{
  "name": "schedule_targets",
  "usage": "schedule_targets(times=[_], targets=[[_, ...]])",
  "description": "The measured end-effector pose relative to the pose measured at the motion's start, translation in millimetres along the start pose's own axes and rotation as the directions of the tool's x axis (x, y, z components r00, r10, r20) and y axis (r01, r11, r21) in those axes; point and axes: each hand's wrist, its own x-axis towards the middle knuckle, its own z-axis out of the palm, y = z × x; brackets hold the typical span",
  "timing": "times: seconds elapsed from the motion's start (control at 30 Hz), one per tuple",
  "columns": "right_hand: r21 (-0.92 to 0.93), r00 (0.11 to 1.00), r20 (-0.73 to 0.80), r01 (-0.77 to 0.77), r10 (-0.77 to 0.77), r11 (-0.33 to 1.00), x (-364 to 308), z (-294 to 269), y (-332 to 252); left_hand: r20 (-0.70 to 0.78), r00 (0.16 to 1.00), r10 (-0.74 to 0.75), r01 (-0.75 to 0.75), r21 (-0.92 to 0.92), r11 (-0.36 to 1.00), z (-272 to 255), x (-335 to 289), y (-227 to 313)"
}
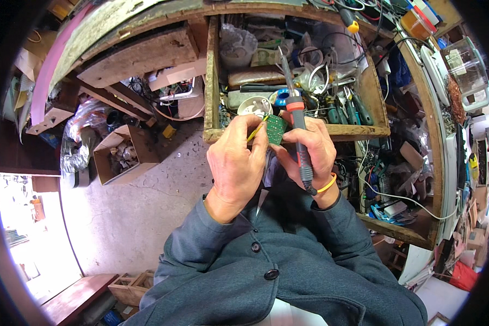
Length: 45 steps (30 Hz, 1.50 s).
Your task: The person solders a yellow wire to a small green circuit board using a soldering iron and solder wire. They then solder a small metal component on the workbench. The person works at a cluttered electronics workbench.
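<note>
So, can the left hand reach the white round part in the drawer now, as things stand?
Probably not freely. The left hand is busy holding the green circuit board. The white round part lies just past its fingers, with nothing in between.

The circuit board [276,129] is small, green and roughly rectangular, held tilted in front of the chest, just above the near edge of an open wooden drawer, pinched between both hands. A thin yellow stick [257,129] lies slanted against its left edge. The soldering iron [299,136] has a red and black handle and a long grey metal shaft; it points up and away, its handle crossing just right of the board.
</note>
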Motion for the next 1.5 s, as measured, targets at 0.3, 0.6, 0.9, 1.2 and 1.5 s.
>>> schedule_targets(times=[0.3, 0.6, 0.9, 1.2, 1.5], targets=[[-0.007, 1.000, 0.005, -0.006, 0.006, 1.000, 0.0, -0.4, -0.8, 0.013, 0.997, -0.080, 0.080, -0.037, 0.996, -0.1, 2.9, 3.4], [-0.002, 0.999, 0.046, -0.003, 0.003, 1.000, -4.8, -1.7, 2.0, 0.008, 0.994, -0.111, 0.111, -0.071, 0.991, 1.6, 3.2, 5.1], [-0.015, 0.999, 0.044, 0.014, -0.013, 1.000, -5.0, -2.1, 1.4, 0.012, 0.989, -0.145, 0.145, -0.066, 0.987, 2.2, 2.6, 6.4], [-0.012, 1.000, 0.014, 0.002, -0.001, 1.000, -2.3, -1.2, -0.5, -0.010, 0.992, -0.128, 0.127, -0.052, 0.991, 5.2, 1.7, 5.9], [-0.024, 0.999, 0.036, -0.006, 0.007, 1.000, -1.4, -3.6, -3.4, -0.029, 0.995, -0.092, 0.090, -0.073, 0.993, 8.2, -0.4, 3.4]])
